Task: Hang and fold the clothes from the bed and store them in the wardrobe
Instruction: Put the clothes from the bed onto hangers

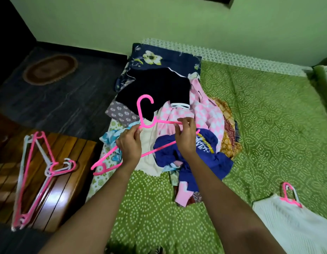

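A pink plastic hanger [143,109] is held over a heap of clothes on the bed. My left hand [129,145] grips it near the neck and left shoulder. My right hand [185,138] pinches its right shoulder bar. Under the hanger lie a black top with white cuff trim [155,87], a pink-and-white checked garment [203,109], a blue printed shirt [208,158], a cream cloth [149,153] and an orange patterned cloth [228,138]. A white ribbed garment [294,226] lies at the lower right with a pink hanger [289,195] in its neck.
The bed has a green patterned sheet [269,116] and a navy floral pillow [159,55] at the wall. Left of the bed, a wooden bench [64,189] carries several pink and white hangers [40,173]. A round mat [49,69] lies on the dark floor.
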Available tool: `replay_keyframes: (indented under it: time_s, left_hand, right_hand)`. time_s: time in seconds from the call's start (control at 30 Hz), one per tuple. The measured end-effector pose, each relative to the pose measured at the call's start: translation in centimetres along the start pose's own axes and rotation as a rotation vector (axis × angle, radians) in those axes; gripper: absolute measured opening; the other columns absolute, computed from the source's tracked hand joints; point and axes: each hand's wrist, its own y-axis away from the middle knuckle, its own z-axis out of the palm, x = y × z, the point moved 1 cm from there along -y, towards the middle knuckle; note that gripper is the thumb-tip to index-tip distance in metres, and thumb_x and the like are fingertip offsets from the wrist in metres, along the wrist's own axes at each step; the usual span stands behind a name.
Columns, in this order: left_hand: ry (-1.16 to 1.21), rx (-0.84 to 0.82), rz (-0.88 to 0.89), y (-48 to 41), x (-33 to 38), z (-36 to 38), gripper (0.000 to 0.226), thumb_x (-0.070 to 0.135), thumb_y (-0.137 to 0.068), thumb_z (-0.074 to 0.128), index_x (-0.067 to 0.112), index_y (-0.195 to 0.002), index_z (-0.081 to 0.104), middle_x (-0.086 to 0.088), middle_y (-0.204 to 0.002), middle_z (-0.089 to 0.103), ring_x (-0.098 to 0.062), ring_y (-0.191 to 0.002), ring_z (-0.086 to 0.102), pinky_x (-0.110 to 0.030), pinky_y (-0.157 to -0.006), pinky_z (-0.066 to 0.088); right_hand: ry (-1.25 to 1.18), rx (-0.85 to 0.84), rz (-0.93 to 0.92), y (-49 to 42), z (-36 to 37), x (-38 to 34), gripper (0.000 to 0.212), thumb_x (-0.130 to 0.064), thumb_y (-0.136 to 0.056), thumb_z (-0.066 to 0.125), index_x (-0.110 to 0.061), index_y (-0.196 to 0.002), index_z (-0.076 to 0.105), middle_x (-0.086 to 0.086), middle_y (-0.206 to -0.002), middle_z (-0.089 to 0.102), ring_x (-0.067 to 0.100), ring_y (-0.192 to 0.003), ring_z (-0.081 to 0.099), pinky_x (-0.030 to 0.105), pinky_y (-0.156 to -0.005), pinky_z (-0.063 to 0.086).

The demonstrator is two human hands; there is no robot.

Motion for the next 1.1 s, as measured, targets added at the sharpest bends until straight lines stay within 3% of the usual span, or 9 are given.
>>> replay_keyframes:
  time_s: [0.1, 0.3, 0.4, 0.47, 0.57, 0.67, 0.83, 0.93, 1.1]
  left_hand:
    - [0.003, 0.024, -0.097, 0.0, -1.0, 1.1, 0.023, 0.017, -0.093, 0.053, 0.007, -0.106, 0.069, -0.017, -0.092, 0.070, -0.035, -0.090, 0.062, -0.041, -0.078, 0.041]
    - [-0.057, 0.061, -0.231, 0.2, -2.5, 2.0, 0.023, 0.015, -0.095, 0.051, 0.007, -0.107, 0.068, -0.018, -0.096, 0.069, -0.034, -0.097, 0.058, -0.035, -0.075, 0.028]
    - [-0.043, 0.077, -0.211, 0.1, -2.7, 2.4, 0.022, 0.015, -0.094, 0.053, 0.005, -0.106, 0.068, -0.016, -0.097, 0.070, -0.033, -0.096, 0.060, -0.032, -0.074, 0.027]
    - [-0.018, 0.064, -0.161, 0.2, -2.8, 2.6, 0.024, 0.017, -0.093, 0.053, 0.002, -0.103, 0.069, -0.017, -0.096, 0.070, -0.034, -0.092, 0.062, -0.036, -0.078, 0.036]
    - [-0.001, 0.061, -0.140, 0.6, -3.2, 2.8, 0.026, 0.018, -0.091, 0.054, 0.000, -0.102, 0.069, -0.017, -0.094, 0.071, -0.033, -0.089, 0.064, -0.042, -0.078, 0.045]
    - [0.012, 0.055, -0.197, 1.0, -3.4, 3.0, 0.023, 0.014, -0.091, 0.055, 0.000, -0.105, 0.068, -0.018, -0.097, 0.070, -0.034, -0.095, 0.063, -0.046, -0.084, 0.045]
    - [0.010, 0.058, -0.240, 1.6, -3.6, 2.9, 0.023, 0.015, -0.091, 0.055, 0.002, -0.105, 0.068, -0.017, -0.096, 0.069, -0.034, -0.093, 0.062, -0.053, -0.086, 0.045]
    - [0.000, 0.057, -0.224, 2.0, -3.9, 2.7, 0.030, 0.023, -0.089, 0.053, 0.001, -0.103, 0.069, -0.018, -0.093, 0.070, -0.034, -0.089, 0.064, -0.051, -0.082, 0.048]
    - [-0.004, 0.041, -0.221, 2.5, -4.2, 2.6, 0.022, 0.014, -0.091, 0.057, 0.000, -0.105, 0.068, -0.018, -0.094, 0.070, -0.032, -0.087, 0.064, -0.044, -0.078, 0.051]
  right_hand:
    - [0.023, -0.025, 0.122, 0.2, 0.5, 3.2, 0.014, -0.006, -0.092, 0.053, 0.002, -0.098, 0.063, 0.020, -0.102, 0.052, 0.038, -0.086, 0.054, 0.045, -0.065, 0.048]
    - [0.208, -0.467, 0.358, 1.0, 2.8, 8.0, 0.026, -0.011, -0.090, 0.056, 0.004, -0.111, 0.056, 0.025, -0.119, 0.050, 0.041, -0.104, 0.050, 0.042, -0.078, 0.044]
    - [0.351, -0.700, 0.321, 1.5, 4.0, 9.3, 0.054, -0.020, -0.088, 0.063, -0.002, -0.133, 0.039, 0.024, -0.135, 0.036, 0.041, -0.123, 0.039, 0.043, -0.094, 0.039]
    - [0.430, -0.807, 0.291, 1.7, 4.5, 9.9, 0.068, -0.023, -0.088, 0.063, -0.013, -0.144, 0.025, 0.025, -0.146, 0.022, 0.042, -0.135, 0.025, 0.047, -0.106, 0.031]
    - [0.566, -0.974, 0.221, 1.8, 5.3, 10.9, 0.055, -0.025, -0.092, 0.056, -0.032, -0.141, 0.032, 0.026, -0.153, -0.001, 0.044, -0.142, 0.001, 0.055, -0.114, 0.012]
    - [0.672, -1.115, 0.192, 2.4, 5.8, 11.7, 0.045, -0.030, -0.095, 0.051, -0.033, -0.138, 0.038, 0.023, -0.155, -0.010, 0.045, -0.141, -0.008, 0.057, -0.114, 0.005]
    - [0.770, -1.001, 0.093, 2.7, 5.2, 12.2, 0.038, -0.011, -0.095, 0.045, -0.010, -0.133, 0.045, 0.014, -0.152, 0.021, 0.032, -0.141, 0.018, 0.048, -0.113, 0.023]
    - [0.786, -0.889, 0.033, 2.8, 4.4, 12.8, 0.031, -0.008, -0.093, 0.046, -0.008, -0.123, 0.053, 0.012, -0.142, 0.036, 0.028, -0.134, 0.030, 0.042, -0.109, 0.029]
    - [0.832, -0.856, 0.084, 3.6, 4.2, 13.4, 0.025, -0.010, -0.094, 0.047, -0.008, -0.117, 0.055, 0.023, -0.155, 0.000, 0.041, -0.143, 0.004, 0.051, -0.114, 0.012]
